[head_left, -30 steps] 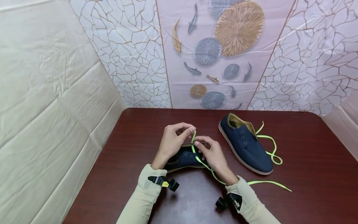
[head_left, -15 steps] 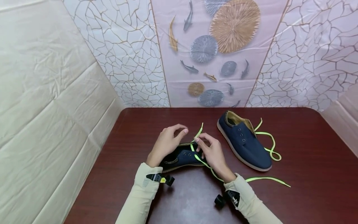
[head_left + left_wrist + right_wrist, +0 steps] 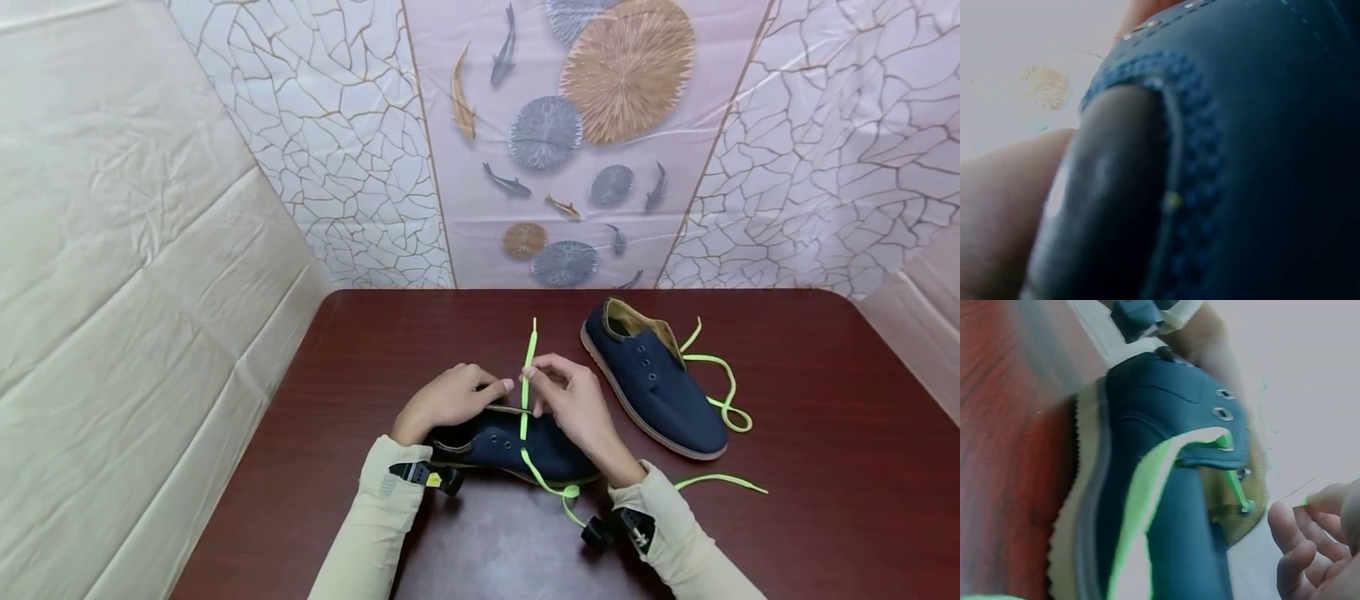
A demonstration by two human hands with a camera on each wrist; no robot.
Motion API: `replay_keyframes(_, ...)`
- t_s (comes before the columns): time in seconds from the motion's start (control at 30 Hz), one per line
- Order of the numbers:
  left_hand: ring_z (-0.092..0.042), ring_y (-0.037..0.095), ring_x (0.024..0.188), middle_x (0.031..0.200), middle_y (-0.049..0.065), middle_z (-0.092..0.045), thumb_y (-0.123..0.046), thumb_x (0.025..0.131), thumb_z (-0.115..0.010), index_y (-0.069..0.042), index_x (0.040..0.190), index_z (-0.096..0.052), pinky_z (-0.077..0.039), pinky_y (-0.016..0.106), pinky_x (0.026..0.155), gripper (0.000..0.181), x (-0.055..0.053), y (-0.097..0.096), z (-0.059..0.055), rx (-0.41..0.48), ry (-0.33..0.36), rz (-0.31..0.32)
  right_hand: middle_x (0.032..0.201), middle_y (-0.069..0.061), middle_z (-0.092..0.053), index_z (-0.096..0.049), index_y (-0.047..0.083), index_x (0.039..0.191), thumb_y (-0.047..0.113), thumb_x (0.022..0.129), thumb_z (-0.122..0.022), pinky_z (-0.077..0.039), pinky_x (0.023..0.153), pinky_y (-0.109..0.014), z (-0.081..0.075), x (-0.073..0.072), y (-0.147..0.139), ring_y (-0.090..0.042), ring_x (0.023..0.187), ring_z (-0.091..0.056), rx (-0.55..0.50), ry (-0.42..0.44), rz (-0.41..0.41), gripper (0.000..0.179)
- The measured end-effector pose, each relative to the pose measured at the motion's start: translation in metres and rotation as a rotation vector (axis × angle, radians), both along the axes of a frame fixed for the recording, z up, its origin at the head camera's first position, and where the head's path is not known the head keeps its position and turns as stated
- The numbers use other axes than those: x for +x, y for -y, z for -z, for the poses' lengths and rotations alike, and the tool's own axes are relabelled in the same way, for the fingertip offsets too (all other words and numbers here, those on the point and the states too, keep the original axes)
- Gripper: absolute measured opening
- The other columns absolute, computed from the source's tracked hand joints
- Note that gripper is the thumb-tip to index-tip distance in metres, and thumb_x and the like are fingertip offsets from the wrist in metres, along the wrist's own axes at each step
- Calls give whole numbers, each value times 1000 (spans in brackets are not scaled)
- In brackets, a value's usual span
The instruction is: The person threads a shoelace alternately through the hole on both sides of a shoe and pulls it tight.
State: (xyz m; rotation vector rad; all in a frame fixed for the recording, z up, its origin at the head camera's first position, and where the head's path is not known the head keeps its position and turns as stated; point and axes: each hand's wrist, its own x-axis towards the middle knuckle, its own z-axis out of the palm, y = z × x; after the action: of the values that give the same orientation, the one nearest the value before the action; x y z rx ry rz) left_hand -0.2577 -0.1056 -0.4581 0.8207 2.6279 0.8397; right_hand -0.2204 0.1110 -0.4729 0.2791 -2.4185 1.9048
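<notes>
We see the left hand beside the opening of a navy-blue, tan-soled low shoe on the glossy reddish-brown table, though we cannot tell whether it grips; the right hand pinches that shoe's flat neon-green lace, held upright; farther right sits a matching navy shoe.

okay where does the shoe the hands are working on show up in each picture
Head: shoe at lower centre, partly behind the right hand.
Left wrist: shoe close up, blurred, filling the right side.
Right wrist: shoe in the centre, running down to the bottom edge.
Shared landmark: its eyelets, at the top in left wrist, right of centre in right wrist.
</notes>
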Motion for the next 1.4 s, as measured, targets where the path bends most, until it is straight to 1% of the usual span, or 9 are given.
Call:
replay_keyframes(0.13, -59, 8, 71, 69, -9, -62, -38, 112, -53, -21, 89, -79, -50, 30, 74, 39, 2, -1, 0, 6, -5, -4, 77, -15, -72, -76, 7, 109, 24, 106, -67, -41, 43, -28, -6, -1, -5, -26, 54, -64, -12, -6, 18, 19)
replay_keyframes(0.3, -55, 8, 69, 68, -10, -55, -35, 112, -54, -19, 92, -78, -47, 28, 72, 35, 1, 0, 1, 29, -8, 24, 73, -9, -70, -76, 9, 111, 29, 105, -68, -41, 42, -29, -14, 0, -12, -35, 57, -62, -24, -2, 54, 22)
replay_keyframes(0.53, -50, 7, 64, 65, -10, -47, -35, 112, -54, -16, 98, -78, -44, 27, 69, 34, -4, -3, 0, 27, 3, 61, 71, 0, -68, -74, 3, 112, 28, 106, -67, -41, 43, -28, -28, -1, -24, -21, 49, -54, -112, -63, 107, 26)
replay_keyframes(0.67, -44, 7, 59, 62, -9, -41, -36, 111, -56, -16, 96, -78, -39, 26, 65, 33, -5, -2, -1, 9, 21, 58, 81, 4, -73, -73, 2, 112, 24, 107, -66, -42, 45, -26, -38, -2, -32, -17, 51, -55, -189, -140, 146, 23)
replay_keyframes(0.8, -42, 7, 58, 61, -9, -39, -38, 110, -56, -17, 98, -79, -38, 26, 64, 34, -4, 0, 1, -10, 40, 51, 90, 1, -77, -73, -1, 112, 18, 106, -67, -40, 43, -23, -46, -1, -40, -11, 53, -56, -308, -166, 196, 21)
replay_keyframes(0.93, -44, 7, 58, 61, -10, -41, -40, 110, -56, -17, 102, -81, -40, 26, 65, 36, -3, 1, 4, -20, 52, 51, 90, -4, -78, -73, -3, 111, 15, 104, -68, -38, 42, -21, -51, 1, -48, -11, 51, -55, -412, -162, 248, 19)
replay_keyframes(1.2, -37, 8, 55, 59, -10, -34, -42, 110, -56, -18, 92, -79, -36, 27, 62, 38, -3, 1, 4, -8, 61, 46, 83, -4, -74, -70, -9, 110, 14, 103, -70, -36, 41, -21, -63, 2, -58, -11, 48, -51, -488, -211, 314, 23)
replay_keyframes(1.33, -37, 8, 55, 60, -10, -35, -41, 110, -56, -17, 95, -80, -37, 27, 62, 37, -3, 2, 4, -19, 56, 45, 83, -4, -74, -70, -9, 108, 13, 103, -70, -36, 41, -21, -65, 1, -62, -12, 48, -49, -508, -231, 334, 22)
replay_keyframes(1.4, -40, 7, 57, 60, -10, -38, -40, 110, -56, -17, 98, -81, -39, 26, 64, 36, -3, 1, 4, -28, 42, 47, 78, -4, -68, -71, -6, 107, 13, 103, -70, -37, 41, -21, -64, 1, -61, -13, 50, -49, -501, -226, 330, 20)
